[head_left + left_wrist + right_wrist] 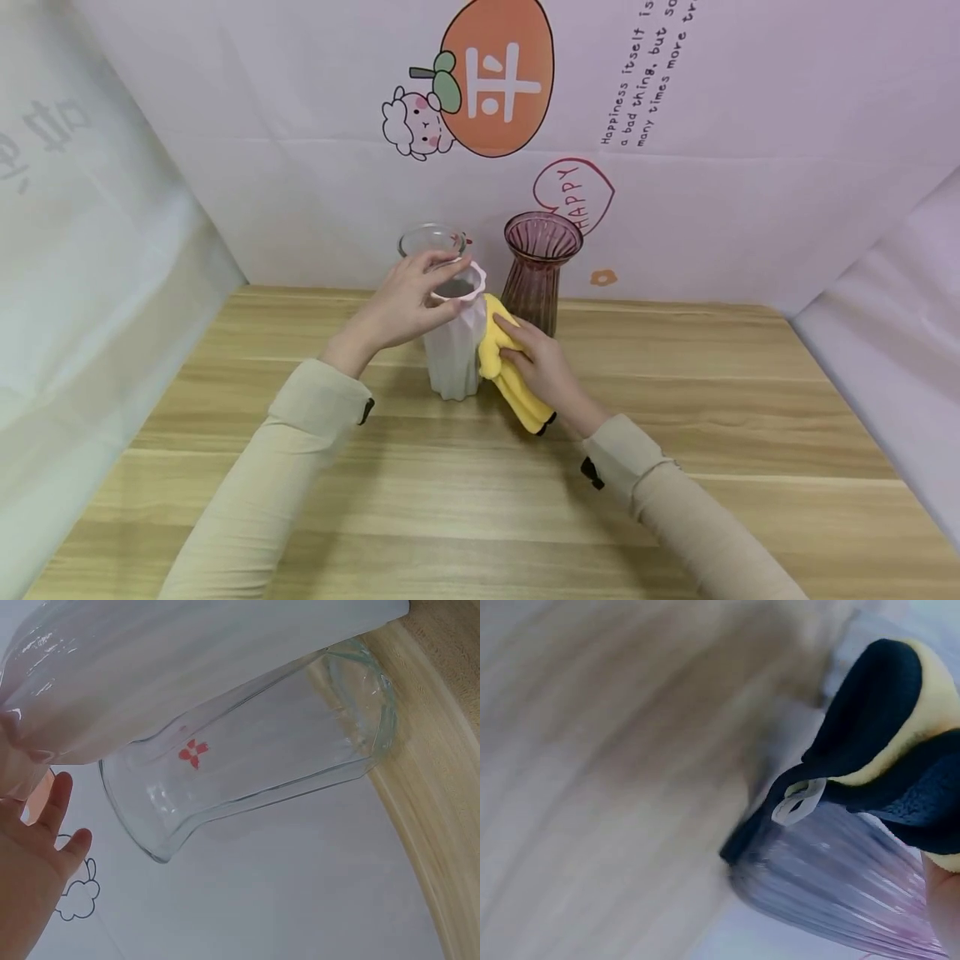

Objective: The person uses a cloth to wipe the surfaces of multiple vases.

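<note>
A pinkish-white ribbed vase point(453, 358) stands upright on the wooden table, its rim scalloped. My left hand point(405, 304) holds it near the neck, thumb in front and other fingers over the far side of the rim. In my right hand point(543, 362) is a bunched yellow cloth point(498, 342), which touches the vase's right side. The cloth's dark edging point(870, 705) and a small white loop show in the right wrist view. Behind the white vase is a clear glass vase point(255, 757), mostly hidden in the head view.
A purple ribbed glass vase point(534, 287) stands behind the cloth, close to my right hand. The wooden table point(450, 500) meets a white printed backdrop point(315, 192) just behind the vases. More white sheeting hangs at the left and right sides.
</note>
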Motion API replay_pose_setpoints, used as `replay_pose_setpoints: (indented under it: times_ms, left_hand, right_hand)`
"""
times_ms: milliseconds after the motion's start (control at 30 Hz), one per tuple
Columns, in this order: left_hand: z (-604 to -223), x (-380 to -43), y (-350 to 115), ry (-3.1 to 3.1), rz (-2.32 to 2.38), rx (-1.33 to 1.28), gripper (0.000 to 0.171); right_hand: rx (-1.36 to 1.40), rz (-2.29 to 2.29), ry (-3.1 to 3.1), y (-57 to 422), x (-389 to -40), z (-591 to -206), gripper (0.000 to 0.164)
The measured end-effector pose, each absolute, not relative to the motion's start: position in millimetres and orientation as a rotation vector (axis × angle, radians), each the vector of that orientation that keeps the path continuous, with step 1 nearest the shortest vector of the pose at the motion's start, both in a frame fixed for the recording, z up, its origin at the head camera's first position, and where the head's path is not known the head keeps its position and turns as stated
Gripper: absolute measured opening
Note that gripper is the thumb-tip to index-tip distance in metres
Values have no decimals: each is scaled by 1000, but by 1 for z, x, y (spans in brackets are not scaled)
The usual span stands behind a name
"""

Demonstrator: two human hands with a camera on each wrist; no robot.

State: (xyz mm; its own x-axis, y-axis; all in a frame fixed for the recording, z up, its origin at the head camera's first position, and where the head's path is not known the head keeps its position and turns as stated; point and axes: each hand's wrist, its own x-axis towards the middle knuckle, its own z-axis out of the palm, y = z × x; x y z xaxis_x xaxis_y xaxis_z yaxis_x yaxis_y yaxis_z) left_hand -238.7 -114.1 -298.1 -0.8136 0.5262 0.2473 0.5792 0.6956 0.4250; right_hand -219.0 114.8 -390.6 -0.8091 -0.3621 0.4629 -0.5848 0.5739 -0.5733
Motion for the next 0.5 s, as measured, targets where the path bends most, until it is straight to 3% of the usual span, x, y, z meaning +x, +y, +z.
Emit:
replay_pose_setpoints:
  times_ms: [300,500]
  left_hand:
    - [-297,-240,-115,-2798,-812,-939,64]
    - [-299,-240,-116,-2788,-850,-948,66]
  right_hand:
    - [741,1191,-2371,103,-220,-363,50]
    - [725,1151,-2468,104,-218,-372,52]
